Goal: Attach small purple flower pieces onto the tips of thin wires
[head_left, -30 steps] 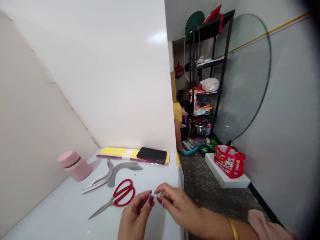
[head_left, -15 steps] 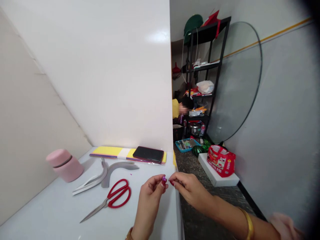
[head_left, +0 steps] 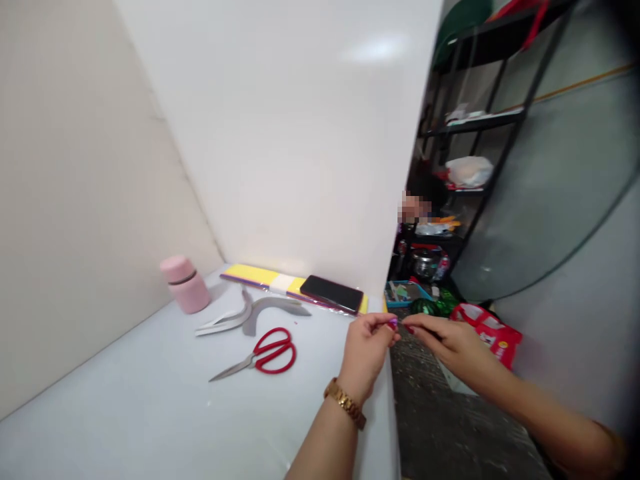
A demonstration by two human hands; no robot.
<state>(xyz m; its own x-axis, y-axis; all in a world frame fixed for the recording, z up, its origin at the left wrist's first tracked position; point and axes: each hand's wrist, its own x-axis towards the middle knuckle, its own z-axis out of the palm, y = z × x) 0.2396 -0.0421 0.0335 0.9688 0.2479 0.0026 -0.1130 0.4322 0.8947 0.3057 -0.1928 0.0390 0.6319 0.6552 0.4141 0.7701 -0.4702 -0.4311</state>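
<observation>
So the left hand (head_left: 367, 340) is up at the right edge of the white table (head_left: 150, 413), thumb and fingertips pinching a tiny purple piece (head_left: 394, 323) that's off the tabletop, right between the 2 hands. It's small and a bit blurry, so I honestly can't make out what it is. The right hand (head_left: 457, 343) is just beside it on the right, out over the dark floor (head_left: 435, 420), thumb and fingertips bunched close together, but I can't tell if anything's actually caught in there. There's a gold watch (head_left: 345, 403) on the left wrist. Left of the hands, the red-handled scissors (head_left: 265, 353) lie flat, blades pointing left and a little toward the near side. Just past those are 2 curved grey strips (head_left: 253, 310), and farther left a pink bottle (head_left: 186, 283) stands upright. Along the far wall there's a flat yellow pack (head_left: 253, 274) with a black phone (head_left: 332, 295) lying on its right end. Over on the far right, a black shelf (head_left: 487, 122) is loaded with stuff, and a red bag (head_left: 493, 333) is partly hidden behind the right arm.
</observation>
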